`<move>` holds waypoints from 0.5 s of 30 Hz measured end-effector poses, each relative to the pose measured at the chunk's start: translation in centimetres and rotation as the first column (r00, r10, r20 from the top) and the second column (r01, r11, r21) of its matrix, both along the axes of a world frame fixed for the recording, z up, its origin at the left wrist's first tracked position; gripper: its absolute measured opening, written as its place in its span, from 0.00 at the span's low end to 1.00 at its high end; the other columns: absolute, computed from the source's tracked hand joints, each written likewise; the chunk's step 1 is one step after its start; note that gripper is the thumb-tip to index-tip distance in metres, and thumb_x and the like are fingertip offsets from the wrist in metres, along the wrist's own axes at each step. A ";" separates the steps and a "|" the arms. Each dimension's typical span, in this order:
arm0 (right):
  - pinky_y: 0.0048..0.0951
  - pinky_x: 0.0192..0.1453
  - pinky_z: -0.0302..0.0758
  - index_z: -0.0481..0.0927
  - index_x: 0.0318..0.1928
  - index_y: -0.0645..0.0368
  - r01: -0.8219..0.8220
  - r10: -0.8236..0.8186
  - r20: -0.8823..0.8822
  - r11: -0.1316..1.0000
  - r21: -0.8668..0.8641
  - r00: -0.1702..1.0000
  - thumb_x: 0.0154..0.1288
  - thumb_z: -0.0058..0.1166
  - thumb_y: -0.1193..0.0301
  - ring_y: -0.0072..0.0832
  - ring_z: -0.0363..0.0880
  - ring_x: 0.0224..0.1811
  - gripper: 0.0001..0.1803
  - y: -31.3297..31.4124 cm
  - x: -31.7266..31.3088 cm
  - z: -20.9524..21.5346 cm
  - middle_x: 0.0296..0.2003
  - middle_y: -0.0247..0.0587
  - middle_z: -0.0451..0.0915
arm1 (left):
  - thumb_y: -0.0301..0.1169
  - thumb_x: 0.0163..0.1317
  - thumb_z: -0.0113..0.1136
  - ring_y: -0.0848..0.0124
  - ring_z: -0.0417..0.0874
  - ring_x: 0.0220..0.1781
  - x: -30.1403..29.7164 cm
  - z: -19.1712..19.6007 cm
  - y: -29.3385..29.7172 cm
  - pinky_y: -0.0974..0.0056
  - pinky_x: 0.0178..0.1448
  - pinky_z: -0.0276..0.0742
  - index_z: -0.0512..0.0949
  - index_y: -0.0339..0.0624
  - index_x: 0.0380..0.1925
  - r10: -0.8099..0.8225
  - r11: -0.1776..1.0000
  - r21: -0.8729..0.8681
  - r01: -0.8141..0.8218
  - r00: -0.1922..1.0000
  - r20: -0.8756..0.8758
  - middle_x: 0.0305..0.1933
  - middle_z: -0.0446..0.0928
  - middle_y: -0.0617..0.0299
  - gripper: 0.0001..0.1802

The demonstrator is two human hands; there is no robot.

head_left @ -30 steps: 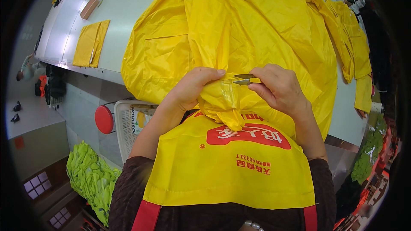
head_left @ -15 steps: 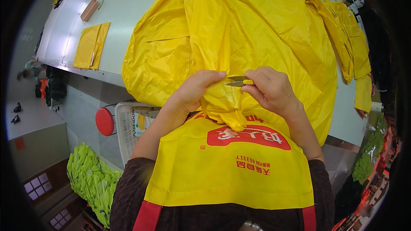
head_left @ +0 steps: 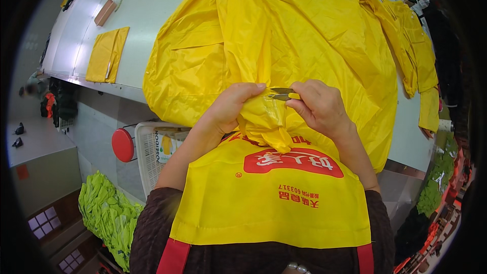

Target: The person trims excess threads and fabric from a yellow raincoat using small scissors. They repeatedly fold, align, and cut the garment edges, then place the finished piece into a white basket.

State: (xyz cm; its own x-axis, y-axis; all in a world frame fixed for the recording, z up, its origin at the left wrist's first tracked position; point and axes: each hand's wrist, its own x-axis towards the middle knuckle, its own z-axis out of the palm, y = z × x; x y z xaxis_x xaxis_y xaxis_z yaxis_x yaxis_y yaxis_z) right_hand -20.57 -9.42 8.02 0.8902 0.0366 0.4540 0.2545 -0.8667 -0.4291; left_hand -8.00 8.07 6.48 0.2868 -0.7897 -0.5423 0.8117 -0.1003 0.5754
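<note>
At table edge, trimming: left hand pinching a bunched fold of yellow garment spread across table, right hand closed on snips at that fold; next, probably a careful snip clear of cloth.

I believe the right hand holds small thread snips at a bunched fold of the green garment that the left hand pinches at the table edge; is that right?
Not quite: the garment is yellow, not green, as the head view shows. The rest stands: the right hand holds small thread snips at a bunched fold that the left hand pinches at the table edge.
</note>
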 end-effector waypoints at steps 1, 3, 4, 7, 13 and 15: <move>0.32 0.23 0.68 0.71 0.34 0.59 0.001 -0.001 0.005 1.000 -0.011 1.000 0.55 0.57 0.66 0.34 0.72 0.23 0.12 0.0 0.0 0.0 0.22 0.38 0.70 | 0.34 0.61 0.50 0.66 0.82 0.36 0.0 0.0 0.0 0.63 0.43 0.78 0.74 0.31 0.37 -0.007 1.000 -0.010 0.007 1.000 0.000 0.37 0.79 0.53 0.14; 0.32 0.23 0.68 0.72 0.34 0.59 -0.002 0.002 0.003 0.999 -0.034 1.000 0.55 0.57 0.65 0.34 0.72 0.23 0.12 -0.1 0.0 0.0 0.23 0.38 0.71 | 0.34 0.61 0.50 0.66 0.82 0.36 0.0 -0.1 -0.1 0.63 0.44 0.78 0.74 0.31 0.37 0.002 1.000 0.007 -0.002 1.000 -0.010 0.37 0.79 0.52 0.14; 0.32 0.23 0.68 0.72 0.34 0.59 -0.007 0.006 -0.006 0.999 -0.046 1.000 0.55 0.56 0.65 0.35 0.72 0.24 0.12 -0.2 0.0 0.0 0.23 0.38 0.71 | 0.34 0.61 0.50 0.66 0.82 0.37 -0.1 -0.1 -0.1 0.63 0.44 0.78 0.74 0.31 0.37 0.007 1.000 0.016 -0.006 1.000 -0.015 0.37 0.79 0.52 0.14; 0.29 0.24 0.67 0.72 0.35 0.59 -0.057 0.055 0.049 0.998 0.028 0.997 0.56 0.56 0.66 0.30 0.70 0.22 0.11 -0.8 0.1 -0.7 0.23 0.37 0.71 | 0.34 0.61 0.50 0.66 0.82 0.37 0.0 -0.1 -0.2 0.62 0.44 0.79 0.74 0.31 0.38 -0.001 1.000 0.011 0.002 0.999 -0.038 0.38 0.79 0.52 0.15; 0.15 0.29 0.58 0.73 0.41 0.60 0.080 0.111 -0.176 0.578 0.812 0.978 0.51 0.61 0.72 0.12 0.58 0.25 0.16 -1.6 1.3 -3.8 0.24 0.23 0.65 | 0.33 0.61 0.50 0.69 0.81 0.36 0.5 -0.8 -0.1 0.64 0.43 0.78 0.75 0.35 0.37 -0.040 0.998 -0.048 0.035 0.994 -0.102 0.37 0.79 0.58 0.12; 0.14 0.28 0.58 0.73 0.41 0.59 0.096 0.227 -0.217 0.448 0.889 0.949 0.48 0.63 0.74 0.11 0.58 0.25 0.18 -1.0 2.4 -4.5 0.25 0.22 0.66 | 0.33 0.61 0.50 0.69 0.81 0.36 0.7 -1.0 -0.6 0.65 0.43 0.77 0.75 0.35 0.37 -0.026 0.996 -0.081 0.020 0.997 -0.072 0.36 0.79 0.58 0.12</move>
